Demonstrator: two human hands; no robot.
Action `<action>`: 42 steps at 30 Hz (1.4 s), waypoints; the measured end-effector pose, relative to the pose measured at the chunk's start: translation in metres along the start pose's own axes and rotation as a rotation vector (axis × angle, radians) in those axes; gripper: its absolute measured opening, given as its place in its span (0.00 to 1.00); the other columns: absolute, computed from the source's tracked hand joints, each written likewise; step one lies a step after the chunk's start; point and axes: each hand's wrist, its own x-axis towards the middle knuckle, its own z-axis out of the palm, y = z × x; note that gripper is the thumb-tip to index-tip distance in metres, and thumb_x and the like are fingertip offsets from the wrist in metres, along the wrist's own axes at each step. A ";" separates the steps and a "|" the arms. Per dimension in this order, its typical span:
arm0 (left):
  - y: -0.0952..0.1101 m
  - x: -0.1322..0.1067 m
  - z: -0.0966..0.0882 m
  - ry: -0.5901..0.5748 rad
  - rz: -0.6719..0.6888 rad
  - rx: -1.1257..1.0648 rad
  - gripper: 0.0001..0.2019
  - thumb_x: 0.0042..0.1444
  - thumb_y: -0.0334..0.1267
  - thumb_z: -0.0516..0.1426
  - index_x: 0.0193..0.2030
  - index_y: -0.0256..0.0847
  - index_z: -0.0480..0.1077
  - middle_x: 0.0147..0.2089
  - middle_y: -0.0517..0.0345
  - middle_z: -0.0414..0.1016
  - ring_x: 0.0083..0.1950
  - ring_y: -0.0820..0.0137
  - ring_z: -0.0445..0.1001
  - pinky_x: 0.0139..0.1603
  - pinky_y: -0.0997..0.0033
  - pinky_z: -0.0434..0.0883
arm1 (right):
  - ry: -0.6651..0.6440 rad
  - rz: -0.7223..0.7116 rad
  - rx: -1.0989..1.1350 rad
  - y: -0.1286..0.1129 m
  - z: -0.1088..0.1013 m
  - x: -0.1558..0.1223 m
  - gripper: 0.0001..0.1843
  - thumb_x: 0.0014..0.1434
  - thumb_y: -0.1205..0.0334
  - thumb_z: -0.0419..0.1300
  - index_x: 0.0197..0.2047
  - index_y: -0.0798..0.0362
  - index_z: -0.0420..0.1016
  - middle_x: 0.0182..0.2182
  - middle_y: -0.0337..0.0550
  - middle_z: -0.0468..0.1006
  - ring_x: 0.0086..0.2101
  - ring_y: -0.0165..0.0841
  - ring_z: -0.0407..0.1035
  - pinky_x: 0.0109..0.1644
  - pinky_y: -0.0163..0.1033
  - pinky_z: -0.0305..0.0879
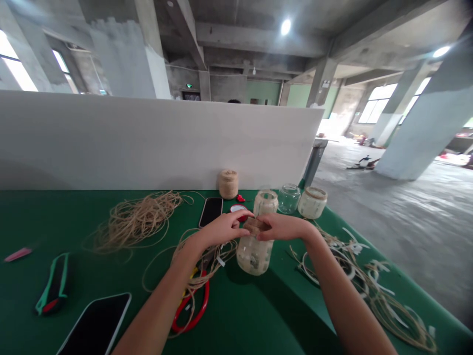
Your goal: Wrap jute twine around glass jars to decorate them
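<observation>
A glass jar (254, 256) with whitish covering on its sides and brown twine round its neck stands on the green tabletop, tilted slightly. My left hand (225, 228) grips the twine-wrapped neck from the left, thumb in front and index finger stretched towards the far side. From the right, my right hand (280, 227) closes on the same neck, its thumb and fingers pressed to the twine. Just behind my hands is a second covered jar (265, 201). Red-handled scissors (203, 301) lie beneming loose twine, left of the held jar.
A clear jar (289, 198) and another covered jar (313, 202) stand at back right. A twine spool (228, 185) sits by the white partition (148, 143). Loose twine (144, 219), two phones (211, 212) and a utility knife (53, 283) lie left; twine and white strips (373, 286) lie right.
</observation>
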 end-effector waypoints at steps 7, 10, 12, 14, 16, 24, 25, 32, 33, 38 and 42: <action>-0.006 0.003 0.005 -0.012 0.006 -0.059 0.22 0.54 0.44 0.52 0.56 0.45 0.59 0.20 0.68 0.50 0.21 0.76 0.52 0.23 0.75 0.51 | 0.020 -0.018 -0.003 0.002 0.002 0.003 0.12 0.53 0.55 0.52 0.26 0.53 0.56 0.22 0.32 0.57 0.22 0.24 0.53 0.24 0.32 0.48; -0.007 0.003 0.006 -0.012 0.006 -0.081 0.22 0.54 0.44 0.52 0.55 0.45 0.59 0.21 0.69 0.48 0.21 0.76 0.50 0.23 0.75 0.50 | 0.048 -0.027 -0.004 0.002 0.003 0.004 0.12 0.52 0.55 0.53 0.25 0.53 0.56 0.21 0.32 0.56 0.22 0.24 0.52 0.24 0.32 0.47; -0.007 0.003 0.005 -0.004 0.010 -0.069 0.22 0.53 0.44 0.53 0.55 0.45 0.59 0.21 0.69 0.48 0.22 0.76 0.50 0.23 0.75 0.50 | 0.074 -0.034 -0.004 0.001 0.003 0.004 0.12 0.51 0.56 0.54 0.25 0.53 0.55 0.20 0.32 0.55 0.21 0.24 0.51 0.23 0.32 0.46; -0.007 0.001 0.003 0.000 0.015 -0.060 0.21 0.53 0.44 0.53 0.54 0.45 0.59 0.21 0.68 0.48 0.22 0.76 0.50 0.23 0.76 0.49 | 0.101 -0.044 0.001 -0.002 0.003 0.003 0.12 0.51 0.57 0.55 0.25 0.53 0.55 0.20 0.31 0.55 0.21 0.24 0.51 0.23 0.32 0.46; -0.007 -0.002 0.001 -0.002 0.019 -0.077 0.21 0.54 0.45 0.53 0.54 0.45 0.59 0.21 0.69 0.47 0.21 0.76 0.49 0.23 0.76 0.49 | 0.125 -0.057 0.013 -0.006 0.004 0.001 0.11 0.51 0.58 0.55 0.25 0.53 0.55 0.20 0.31 0.55 0.21 0.23 0.50 0.23 0.32 0.45; -0.001 -0.037 0.008 0.041 0.038 -0.074 0.25 0.54 0.48 0.53 0.58 0.47 0.55 0.22 0.68 0.49 0.23 0.76 0.51 0.24 0.76 0.51 | 0.194 -0.118 0.123 -0.036 0.026 -0.024 0.09 0.51 0.59 0.55 0.27 0.53 0.57 0.22 0.32 0.56 0.22 0.24 0.52 0.23 0.31 0.47; 0.001 -0.043 0.010 0.040 0.047 -0.071 0.25 0.54 0.48 0.53 0.58 0.47 0.55 0.22 0.68 0.50 0.23 0.76 0.51 0.24 0.76 0.51 | 0.202 -0.122 0.139 -0.040 0.032 -0.029 0.10 0.52 0.58 0.54 0.28 0.53 0.57 0.22 0.32 0.56 0.23 0.23 0.52 0.24 0.30 0.48; 0.017 -0.089 0.026 -0.048 0.079 -0.107 0.24 0.54 0.44 0.54 0.57 0.44 0.57 0.21 0.68 0.51 0.23 0.76 0.52 0.24 0.76 0.52 | 0.314 -0.191 0.477 -0.061 0.092 -0.061 0.10 0.50 0.60 0.57 0.28 0.54 0.58 0.23 0.31 0.53 0.24 0.24 0.50 0.25 0.30 0.47; 0.018 -0.095 0.030 -0.051 0.091 -0.131 0.23 0.54 0.42 0.53 0.56 0.43 0.57 0.22 0.68 0.51 0.23 0.76 0.52 0.25 0.76 0.52 | 0.330 -0.194 0.516 -0.062 0.101 -0.063 0.10 0.50 0.61 0.58 0.28 0.54 0.58 0.23 0.31 0.53 0.24 0.24 0.50 0.25 0.30 0.47; 0.017 -0.111 0.050 0.000 0.158 -0.284 0.21 0.53 0.35 0.51 0.55 0.41 0.59 0.22 0.68 0.48 0.24 0.76 0.52 0.25 0.77 0.52 | 0.480 -0.218 0.649 -0.063 0.139 -0.069 0.07 0.48 0.63 0.58 0.29 0.56 0.62 0.23 0.32 0.56 0.25 0.24 0.50 0.25 0.30 0.48; 0.022 -0.119 0.062 0.037 0.168 -0.284 0.21 0.51 0.33 0.51 0.54 0.40 0.58 0.23 0.68 0.50 0.24 0.76 0.53 0.26 0.78 0.54 | 0.552 -0.226 0.659 -0.065 0.157 -0.077 0.07 0.47 0.64 0.58 0.31 0.56 0.65 0.23 0.32 0.57 0.25 0.25 0.51 0.25 0.29 0.48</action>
